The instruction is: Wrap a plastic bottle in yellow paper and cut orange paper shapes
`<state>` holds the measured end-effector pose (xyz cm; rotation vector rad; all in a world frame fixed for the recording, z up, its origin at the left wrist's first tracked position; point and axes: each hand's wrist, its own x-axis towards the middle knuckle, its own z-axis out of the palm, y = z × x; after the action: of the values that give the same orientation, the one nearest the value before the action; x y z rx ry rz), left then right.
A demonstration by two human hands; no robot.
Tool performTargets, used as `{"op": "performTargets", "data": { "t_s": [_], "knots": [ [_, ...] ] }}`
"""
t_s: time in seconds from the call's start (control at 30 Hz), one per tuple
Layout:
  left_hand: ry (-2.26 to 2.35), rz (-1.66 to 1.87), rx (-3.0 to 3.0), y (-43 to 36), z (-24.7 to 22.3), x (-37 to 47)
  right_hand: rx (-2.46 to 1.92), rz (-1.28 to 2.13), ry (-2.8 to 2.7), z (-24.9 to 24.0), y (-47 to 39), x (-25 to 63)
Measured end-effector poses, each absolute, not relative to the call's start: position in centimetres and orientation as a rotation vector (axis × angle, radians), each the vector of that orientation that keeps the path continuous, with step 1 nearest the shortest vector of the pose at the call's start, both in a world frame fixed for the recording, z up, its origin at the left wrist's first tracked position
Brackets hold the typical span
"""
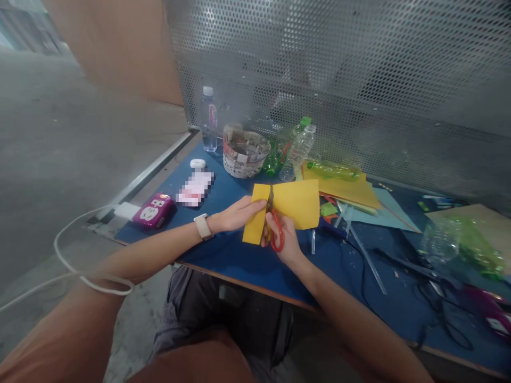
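Note:
My right hand is closed around the red handles of a pair of scissors. Their blades lie in a cut that runs most of the way up a sheet of yellow paper. On the left of the cut, a narrower strip of the sheet hangs down. My left hand pinches this strip, thumb on top, just left of the blades; its other fingers are partly hidden behind the paper. A pale-banded watch sits on my left wrist.
Behind the paper stand a newspaper basket, a water bottle and clear and green plastic bottles. At left lie a phone and a purple power socket with a white cable. Coloured paper, straws and black cords cover the right side.

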<state>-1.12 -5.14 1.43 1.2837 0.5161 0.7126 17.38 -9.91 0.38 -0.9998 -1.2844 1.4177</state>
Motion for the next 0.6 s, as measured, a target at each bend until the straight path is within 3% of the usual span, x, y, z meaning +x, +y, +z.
{"op": "performTargets", "data": {
  "t_s": [0.43,0.6],
  "knots": [
    [0.676,0.808,1.338,-4.8,0.7,-0.9,-1.05,1.401,-1.335,0.6,-9.7,17.2],
    [0.725,0.955,1.332,-4.3,0.4,-1.0,-1.08,1.222,-1.417,0.5,-9.6,17.1]
  ]
}}
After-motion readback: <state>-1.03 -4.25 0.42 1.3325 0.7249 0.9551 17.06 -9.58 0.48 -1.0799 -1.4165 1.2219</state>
